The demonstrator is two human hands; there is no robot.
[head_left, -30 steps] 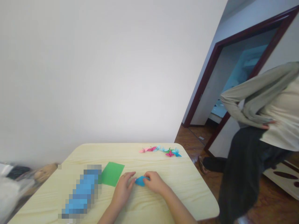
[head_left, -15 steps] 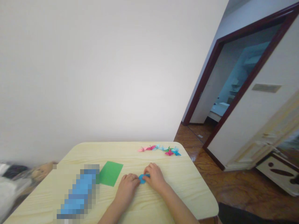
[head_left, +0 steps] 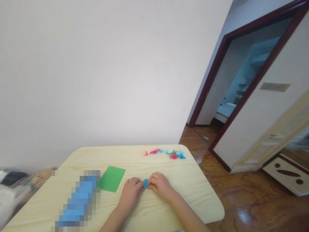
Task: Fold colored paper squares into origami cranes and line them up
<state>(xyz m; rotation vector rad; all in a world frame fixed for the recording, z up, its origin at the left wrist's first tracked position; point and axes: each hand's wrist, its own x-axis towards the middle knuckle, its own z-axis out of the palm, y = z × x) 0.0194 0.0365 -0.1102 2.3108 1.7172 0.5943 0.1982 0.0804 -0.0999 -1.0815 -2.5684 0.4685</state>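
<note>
A small folded piece of blue paper (head_left: 145, 183) lies on the pale wood-grain table (head_left: 96, 157), between my two hands. My left hand (head_left: 132, 190) grips its left side, fingers bent and pressed down. From the right, my right hand (head_left: 161, 185) pinches the other side between thumb and fingers. Much of the paper is covered by my fingertips, so its fold shape is unclear. To the left of my left hand lies a flat green paper sheet (head_left: 112, 179).
Several folded paper cranes (head_left: 173, 155) in pink, red, green and blue stand in a row near the table's back right. A pixelated blue item (head_left: 78, 201) lies at the left. Behind the table rises a white wall (head_left: 108, 80); a doorway (head_left: 231, 77) is at the right.
My right hand has come down, its fingers now closed at the right side of the blue paper, which shows less. My left hand keeps nearly the same place. The view has shifted slightly.
</note>
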